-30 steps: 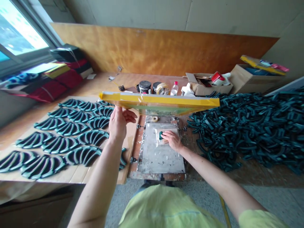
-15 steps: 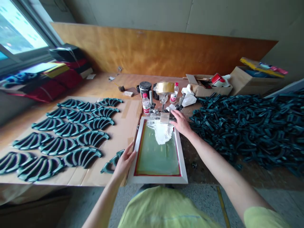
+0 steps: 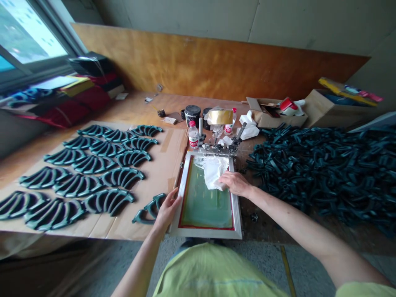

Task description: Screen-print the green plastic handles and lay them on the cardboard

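A screen-printing frame (image 3: 237, 214) with a green mesh and white border lies flat in front of me. White ink is smeared over the top of the mesh (image 3: 213, 170). My left hand (image 3: 167, 210) rests on the frame's left edge, fingers laid along it. My right hand (image 3: 235, 183) is on the mesh at the lower edge of the white ink, fingers curled as if on a tool that I cannot make out. A dark green curved plastic part (image 3: 150, 207) lies just left of the frame.
Rows of dark green curved parts (image 3: 89, 169) lie on cardboard at the left. A big heap of the same parts (image 3: 324, 165) fills the right. Ink pots (image 3: 192, 114), small bottles (image 3: 193, 136) and open boxes (image 3: 272, 111) stand behind the frame.
The frame, raised a second ago, has been lowered flat. My left hand went from its upper edge to its left side. My right hand came from the plate below, went to the frame's top, then drew down the mesh.
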Demonstrator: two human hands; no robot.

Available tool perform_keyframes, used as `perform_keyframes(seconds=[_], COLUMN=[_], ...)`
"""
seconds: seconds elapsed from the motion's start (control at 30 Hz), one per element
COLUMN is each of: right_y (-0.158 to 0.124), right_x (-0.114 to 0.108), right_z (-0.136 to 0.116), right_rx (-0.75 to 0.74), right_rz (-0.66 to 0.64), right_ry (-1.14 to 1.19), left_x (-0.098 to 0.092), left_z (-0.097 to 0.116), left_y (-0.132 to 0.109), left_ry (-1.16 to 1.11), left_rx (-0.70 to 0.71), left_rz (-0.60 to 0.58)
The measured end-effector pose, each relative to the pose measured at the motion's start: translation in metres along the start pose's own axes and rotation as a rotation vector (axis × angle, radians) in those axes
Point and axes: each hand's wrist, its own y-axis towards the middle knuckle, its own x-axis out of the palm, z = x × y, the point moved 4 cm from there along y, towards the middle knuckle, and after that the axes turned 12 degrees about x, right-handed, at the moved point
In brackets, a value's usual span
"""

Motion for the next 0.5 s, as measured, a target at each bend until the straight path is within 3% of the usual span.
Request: perform_keyframes(seconds=[0.1,0.2,0.3,0.4,0.5], right_y=[0.008,0.016,0.003,-0.012,0.002], right_x=[-0.007,0.000,0.017,0.021,0.001], right_z=[0.002,0.000,-0.009,-0.012,-0.002], right_rx=[0.037,0.138,0.101,0.020,0.089], right_rz=[-0.037,0.120,0.264,0.232,0.186], right_ry=[0.028,0.053,0.068,0.110,0.152], left_x=[0.000,-0.002,-0.002,-0.001,0.001], left_z=[0.000,0.002,0.005,0.011,0.021], left_y=[0.001,0.001,0.000,-0.003,-0.006], left_ry=[0.012,0.038,0.035,0.035,0.024], left_rx=[0.014,0.027,0.027,0.032,0.029], left_rz=[0.001,0.015,0.022,0.010,0.002])
